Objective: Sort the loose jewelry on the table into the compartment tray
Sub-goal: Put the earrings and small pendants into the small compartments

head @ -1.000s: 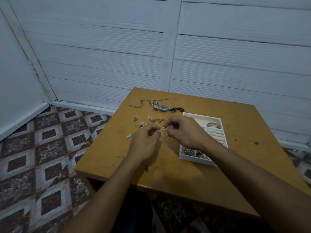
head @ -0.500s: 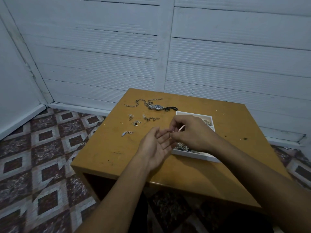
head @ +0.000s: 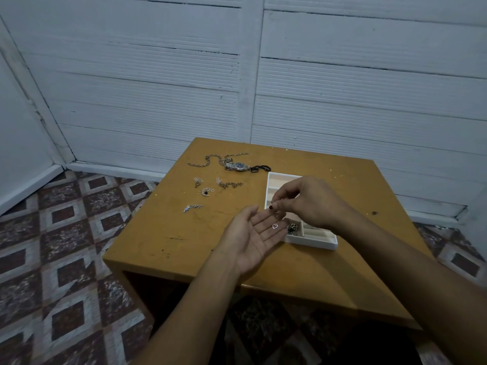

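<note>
My left hand (head: 251, 237) lies palm up beside the white compartment tray (head: 313, 242), fingers straight, with a small heart charm (head: 274, 226) over its fingers. My right hand (head: 305, 200) hovers over the tray and pinches a small piece with a dark red stone (head: 271, 207); a thin chain seems to hang from it down to the heart. Dark jewelry (head: 292, 228) sits in a near-left tray compartment. Loose on the table lie a wristwatch (head: 237, 166), a chain (head: 210, 160), a short bracelet piece (head: 229, 183), small charms (head: 206, 191) and a blue-stone piece (head: 191, 207).
The wooden table (head: 184, 238) stands against a white panelled wall (head: 237, 75). Patterned floor tiles (head: 52, 246) show to the left. A black cord (head: 261, 169) lies next to the watch, by the tray's far corner.
My left hand has turned palm up and opened flat. My right hand has moved right over the tray, lifting the small piece off the left fingers. The camera view has shifted slightly.
</note>
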